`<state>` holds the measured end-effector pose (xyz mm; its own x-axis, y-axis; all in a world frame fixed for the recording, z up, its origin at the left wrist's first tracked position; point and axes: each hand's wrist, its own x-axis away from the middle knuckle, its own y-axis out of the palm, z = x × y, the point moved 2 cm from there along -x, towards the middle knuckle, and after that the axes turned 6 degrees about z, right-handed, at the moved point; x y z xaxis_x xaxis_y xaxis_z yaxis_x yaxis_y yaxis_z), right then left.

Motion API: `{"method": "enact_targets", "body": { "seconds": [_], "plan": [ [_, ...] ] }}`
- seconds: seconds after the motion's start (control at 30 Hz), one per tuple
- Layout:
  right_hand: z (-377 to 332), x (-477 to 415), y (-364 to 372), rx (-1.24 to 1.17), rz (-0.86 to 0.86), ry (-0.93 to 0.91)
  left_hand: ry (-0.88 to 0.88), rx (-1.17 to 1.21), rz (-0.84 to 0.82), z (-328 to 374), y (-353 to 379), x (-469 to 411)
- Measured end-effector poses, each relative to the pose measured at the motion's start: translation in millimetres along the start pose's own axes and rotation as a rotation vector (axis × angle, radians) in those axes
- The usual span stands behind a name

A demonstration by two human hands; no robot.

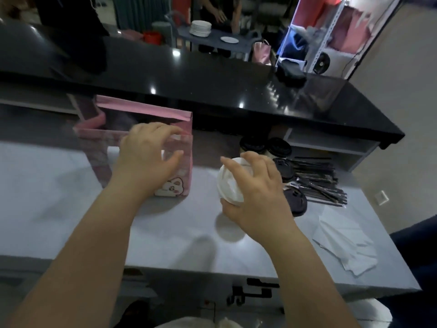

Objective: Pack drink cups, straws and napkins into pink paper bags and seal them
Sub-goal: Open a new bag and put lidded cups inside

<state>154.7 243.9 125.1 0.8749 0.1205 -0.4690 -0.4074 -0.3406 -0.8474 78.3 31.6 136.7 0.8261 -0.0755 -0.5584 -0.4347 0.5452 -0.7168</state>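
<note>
A pink paper bag (99, 143) with a white cartoon animal print stands open on the white counter, left of centre. My left hand (147, 157) rests against the bag's near wall, thumb and fingers pinching its right rim. My right hand (255, 192) grips a cup with a white lid (228, 183), tilted and lifted above the counter, just right of the bag. Several cups with black lids (279, 147) stand behind and beside that hand. A pile of black wrapped straws (316, 178) lies to the right. White napkins (345, 242) lie near the counter's right front corner.
A raised black countertop (212, 81) runs along the back, with a dark device (292, 72) on it. Beyond it a person stands at a cart holding stacked white plates (201, 28). A shelf unit (331, 31) stands at the back right. The white counter (47, 209) extends leftward.
</note>
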Motion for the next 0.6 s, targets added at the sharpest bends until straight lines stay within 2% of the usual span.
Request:
{"method": "enact_targets", "body": {
  "seconds": [0.23,0.33,0.43,0.6],
  "plan": [
    [-28.3,-71.0,2.1,-0.125,0.135,0.038,-0.001,-0.046,-0.027,-47.6,-25.1,-35.9],
    [-41.4,-102.7,-2.3,-0.101,0.225,0.083,-0.004,-0.191,-0.067,-71.5,-27.7,-62.5],
    [-61.9,-132.4,-1.1,-0.046,0.252,0.116,-0.047,-0.255,-0.191,-94.6,-25.6,-89.2],
    [-108.1,-172.5,20.2,-0.106,0.212,0.102,0.011,-0.154,-0.438,-125.3,-21.9,-117.7]
  ]
}}
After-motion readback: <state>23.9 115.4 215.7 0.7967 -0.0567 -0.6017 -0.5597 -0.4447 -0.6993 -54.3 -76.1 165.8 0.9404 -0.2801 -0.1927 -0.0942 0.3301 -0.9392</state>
